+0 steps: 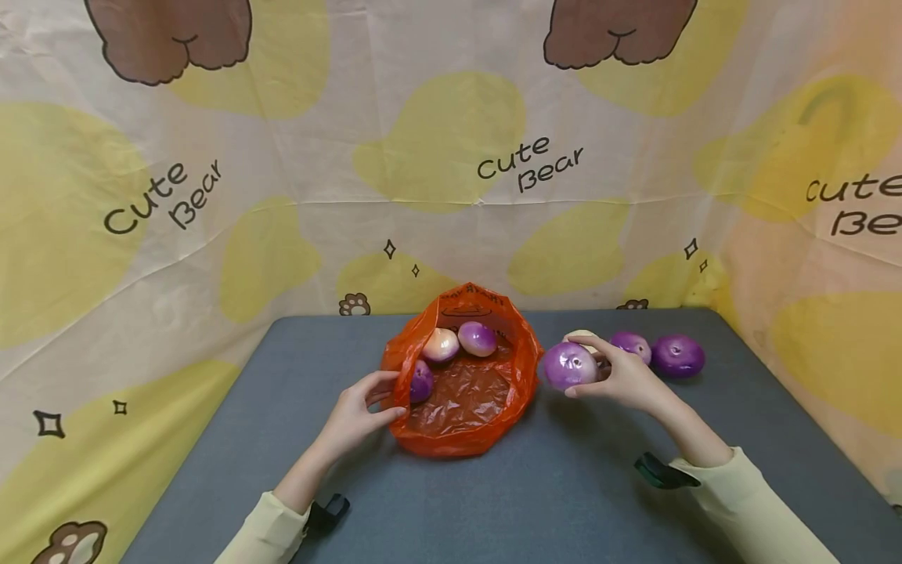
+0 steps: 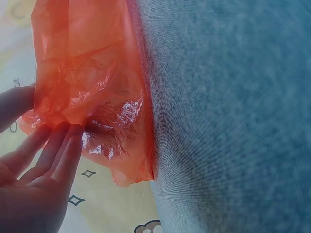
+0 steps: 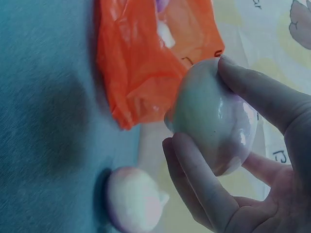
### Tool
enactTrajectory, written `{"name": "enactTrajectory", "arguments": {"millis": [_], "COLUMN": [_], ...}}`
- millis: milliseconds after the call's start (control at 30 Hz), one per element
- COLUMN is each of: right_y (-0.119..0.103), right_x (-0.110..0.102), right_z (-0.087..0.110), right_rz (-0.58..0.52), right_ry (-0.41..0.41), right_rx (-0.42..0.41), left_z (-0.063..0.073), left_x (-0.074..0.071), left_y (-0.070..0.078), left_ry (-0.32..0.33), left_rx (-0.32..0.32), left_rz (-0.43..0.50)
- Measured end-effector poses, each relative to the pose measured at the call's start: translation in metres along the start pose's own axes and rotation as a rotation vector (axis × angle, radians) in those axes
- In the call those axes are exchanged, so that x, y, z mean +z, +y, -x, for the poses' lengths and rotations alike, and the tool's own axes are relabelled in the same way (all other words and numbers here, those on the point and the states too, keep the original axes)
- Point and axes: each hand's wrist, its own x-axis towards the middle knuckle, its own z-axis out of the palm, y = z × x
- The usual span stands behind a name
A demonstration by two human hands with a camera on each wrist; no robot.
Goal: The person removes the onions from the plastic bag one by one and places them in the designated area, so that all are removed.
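Note:
An orange-red plastic bag stands on the table with its mouth facing me. Inside lie a pale onion and two purple onions, one at the back and one by the left wall. My left hand pinches the bag's left rim between thumb and fingers; in the left wrist view the fingertips press its thin plastic. To the right of the bag's mouth, my right hand grips a glossy purple onion, thumb and fingers around its sides. The right wrist view shows this onion raised above the table.
Two purple onions, one nearer the hand and one farther right, rest on the grey table. A pale onion shows partly behind the right hand. A patterned cloth hangs behind the table.

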Motion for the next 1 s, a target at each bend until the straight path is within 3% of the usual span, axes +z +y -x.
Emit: {"name": "enactTrajectory", "arguments": {"millis": [267, 1000], "right_y": [0.015, 0.044], "right_x": [-0.001, 0.005], "right_z": [0.010, 0.023], "right_rz": [0.099, 0.137], "right_ry": [0.006, -0.025], "right_rx": [0.051, 0.074], "left_z": [0.000, 0.001], "left_x": [0.000, 0.000], "left_y": [0.000, 0.003], "left_ry": [0.001, 0.001], "left_rx": [0.011, 0.006], "left_rz": [-0.007, -0.018]}}
